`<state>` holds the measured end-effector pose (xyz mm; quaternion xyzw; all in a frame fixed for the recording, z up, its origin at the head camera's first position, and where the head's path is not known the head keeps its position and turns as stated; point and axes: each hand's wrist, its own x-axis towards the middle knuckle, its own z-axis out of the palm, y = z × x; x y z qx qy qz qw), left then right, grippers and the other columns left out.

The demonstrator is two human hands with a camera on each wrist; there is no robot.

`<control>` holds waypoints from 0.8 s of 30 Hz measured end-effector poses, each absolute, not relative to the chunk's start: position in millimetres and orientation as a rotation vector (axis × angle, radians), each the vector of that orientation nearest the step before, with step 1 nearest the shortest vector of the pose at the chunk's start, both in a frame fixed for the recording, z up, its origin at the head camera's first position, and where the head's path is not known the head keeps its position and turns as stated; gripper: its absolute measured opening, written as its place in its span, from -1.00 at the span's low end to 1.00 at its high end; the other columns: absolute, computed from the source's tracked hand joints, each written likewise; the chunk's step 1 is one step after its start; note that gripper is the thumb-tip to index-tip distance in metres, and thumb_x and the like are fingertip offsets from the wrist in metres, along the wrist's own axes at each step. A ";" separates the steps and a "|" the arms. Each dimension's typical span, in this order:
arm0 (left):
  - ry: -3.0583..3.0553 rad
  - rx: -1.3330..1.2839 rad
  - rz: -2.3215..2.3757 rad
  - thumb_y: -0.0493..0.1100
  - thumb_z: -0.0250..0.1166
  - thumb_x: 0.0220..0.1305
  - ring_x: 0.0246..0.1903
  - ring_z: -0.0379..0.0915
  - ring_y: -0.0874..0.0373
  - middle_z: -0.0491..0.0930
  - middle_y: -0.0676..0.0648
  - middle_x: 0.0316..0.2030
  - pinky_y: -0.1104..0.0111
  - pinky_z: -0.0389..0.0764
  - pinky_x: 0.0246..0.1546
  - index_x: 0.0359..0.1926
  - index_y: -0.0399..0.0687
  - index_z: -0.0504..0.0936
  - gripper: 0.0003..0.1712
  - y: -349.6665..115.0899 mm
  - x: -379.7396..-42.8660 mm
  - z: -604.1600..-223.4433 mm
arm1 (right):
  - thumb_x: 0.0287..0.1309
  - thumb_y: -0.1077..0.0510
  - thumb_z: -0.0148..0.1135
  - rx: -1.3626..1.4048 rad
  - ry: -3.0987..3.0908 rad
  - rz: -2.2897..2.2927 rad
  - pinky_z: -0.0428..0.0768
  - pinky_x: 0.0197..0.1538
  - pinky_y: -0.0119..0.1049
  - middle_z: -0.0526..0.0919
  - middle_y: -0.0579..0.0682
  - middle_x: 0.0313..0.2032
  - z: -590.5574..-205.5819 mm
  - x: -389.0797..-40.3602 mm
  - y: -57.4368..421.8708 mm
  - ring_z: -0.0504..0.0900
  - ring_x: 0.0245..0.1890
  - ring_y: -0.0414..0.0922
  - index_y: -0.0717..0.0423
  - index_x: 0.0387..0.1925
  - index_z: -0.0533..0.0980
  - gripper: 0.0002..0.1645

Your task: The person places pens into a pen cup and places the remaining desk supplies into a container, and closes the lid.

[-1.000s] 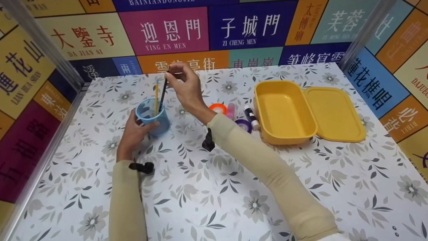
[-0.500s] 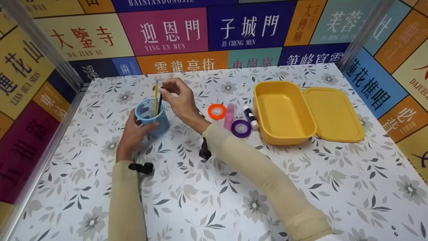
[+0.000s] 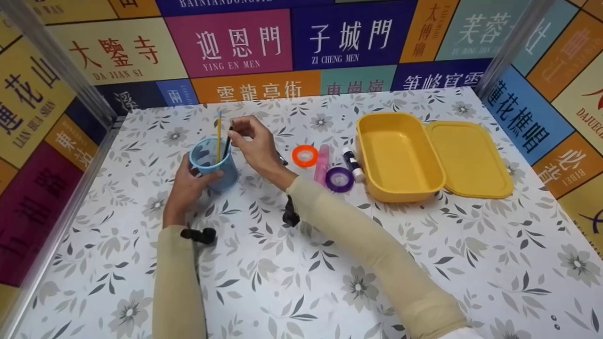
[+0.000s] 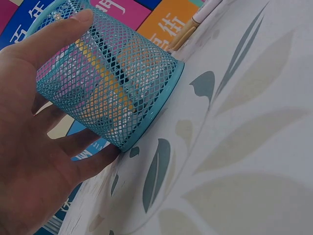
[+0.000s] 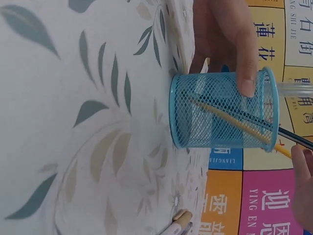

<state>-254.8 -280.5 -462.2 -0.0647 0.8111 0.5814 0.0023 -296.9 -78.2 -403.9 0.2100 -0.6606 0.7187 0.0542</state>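
My left hand (image 3: pixel 185 188) grips a light blue mesh pen cup (image 3: pixel 227 175) around its side, thumb across the front wall. The cup stands upright on the table. Inside leans a yellow pencil (image 3: pixel 218 134), its top end above the rim. My right hand (image 3: pixel 256 147) is just over the cup's right side and pinches a black pencil (image 3: pixel 227 143) near its upper end. Through the mesh in the right wrist view, the black pencil (image 5: pixel 295 137) and yellow pencil (image 5: pixel 234 121) both slant down to the bottom of the cup (image 5: pixel 195 132).
Right of the hands lie an orange tape roll (image 3: pixel 305 156), a pink tube-like item (image 3: pixel 322 162), a purple tape roll (image 3: pixel 339 180) and a glue stick (image 3: pixel 353 165). Beyond them are a yellow box (image 3: pixel 400 193) and its lid (image 3: pixel 476 160). A dark pen end (image 3: pixel 281 159) shows beside my right wrist.
My right hand has come down with the black pencil, which now stands lower in the cup; over the last half second it has barely moved. My left hand and the cup have stayed put.
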 end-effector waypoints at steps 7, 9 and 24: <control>2.552 -0.180 1.821 0.05 0.55 0.08 0.55 0.02 -0.04 0.16 -0.05 0.52 0.03 0.14 0.56 0.56 0.19 0.01 0.16 -280.5 -254.7 -462.6 | 0.31 0.22 0.28 0.651 -2.106 2.155 0.74 -0.09 -0.33 0.67 0.14 -0.13 -414.1 -299.7 -60.1 0.70 -0.13 -0.02 0.21 0.03 0.56 -0.71; 2.553 -0.184 1.816 0.03 0.54 0.09 0.56 -0.01 -0.03 0.14 -0.04 0.54 0.03 0.12 0.57 0.57 0.19 0.00 0.17 -280.5 -254.6 -462.7 | 0.32 0.19 0.27 0.650 -2.141 2.146 0.74 -0.10 -0.33 0.67 0.11 -0.12 -418.2 -299.7 -53.0 0.70 -0.14 -0.04 0.18 0.03 0.57 -0.72; 2.540 -0.213 1.798 0.05 0.56 0.06 0.56 -0.02 -0.02 0.11 0.00 0.55 0.02 0.08 0.58 0.56 0.27 0.01 0.18 -282.0 -252.9 -460.6 | 0.26 0.16 0.33 0.455 -2.529 1.823 0.62 -0.02 -0.36 0.70 0.05 -0.13 -430.7 -322.8 2.4 0.65 -0.09 -0.10 0.20 -0.05 0.61 -0.73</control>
